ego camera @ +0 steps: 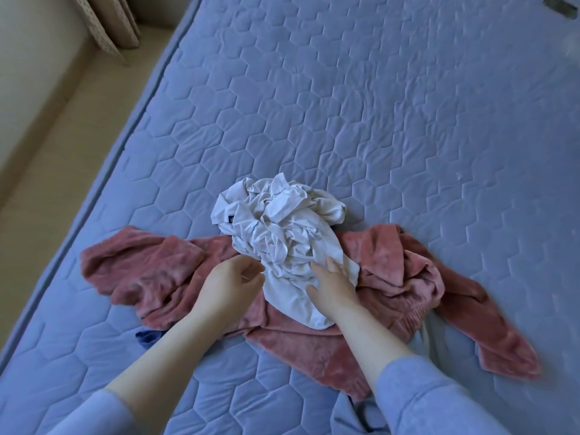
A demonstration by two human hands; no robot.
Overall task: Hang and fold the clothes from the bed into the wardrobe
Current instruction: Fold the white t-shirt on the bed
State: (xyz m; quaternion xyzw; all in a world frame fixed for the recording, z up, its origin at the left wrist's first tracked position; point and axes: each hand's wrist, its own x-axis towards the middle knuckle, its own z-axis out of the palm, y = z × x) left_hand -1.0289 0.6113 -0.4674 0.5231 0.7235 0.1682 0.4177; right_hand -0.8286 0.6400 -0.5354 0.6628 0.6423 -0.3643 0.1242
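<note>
We see a blue hexagon-quilted mattress (376, 105) beneath a pink plush garment (141, 265), spread wide. On that pink garment's middle lies a crumpled white cotton shirt (282, 233). Over the pink garment's near side, our right hand (334, 285) presses the shirt with spread fingers. Our left hand (230, 285) curls at the shirt's edge, and we cannot tell if it pinches.

right hand (332, 284) flat on crumpled white garment (282, 227), left hand (229, 281) at its edge, pink garment (150, 268) beneath
</note>
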